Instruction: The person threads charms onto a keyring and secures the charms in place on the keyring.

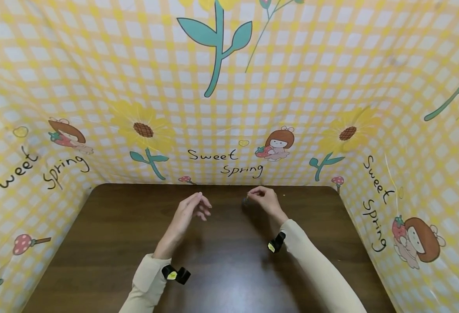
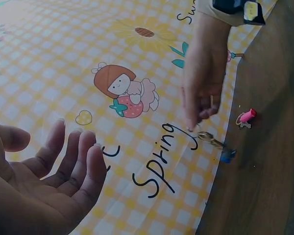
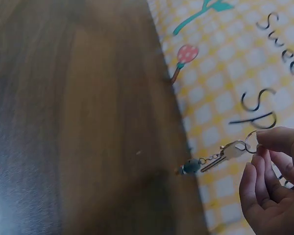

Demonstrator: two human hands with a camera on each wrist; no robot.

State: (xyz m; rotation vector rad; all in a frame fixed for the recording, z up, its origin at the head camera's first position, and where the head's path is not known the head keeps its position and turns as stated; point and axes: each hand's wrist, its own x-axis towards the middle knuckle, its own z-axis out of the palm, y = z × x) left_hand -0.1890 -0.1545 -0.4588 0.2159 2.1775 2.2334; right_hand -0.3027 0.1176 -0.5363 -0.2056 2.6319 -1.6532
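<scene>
My right hand (image 1: 267, 201) pinches a metal key ring (image 3: 247, 143) between thumb and forefinger at the far side of the table. From the ring hang a silver key (image 3: 232, 151) and a short chain with a blue-green charm (image 3: 191, 166), both dangling below the fingertips. To the left, my left hand (image 1: 190, 208) is held in the air with its fingers loosely bent and nothing in it. A second key set with a pink charm (image 2: 249, 115) lies on the table in the left wrist view, near the right hand; in the head view it is hidden.
The dark wooden table (image 1: 221, 248) is bordered by a yellow checked cloth (image 1: 229, 117) with printed flowers and figures, rising behind it and at both sides. A tiny pale speck (image 1: 284, 195) lies on the table to the right of the right hand.
</scene>
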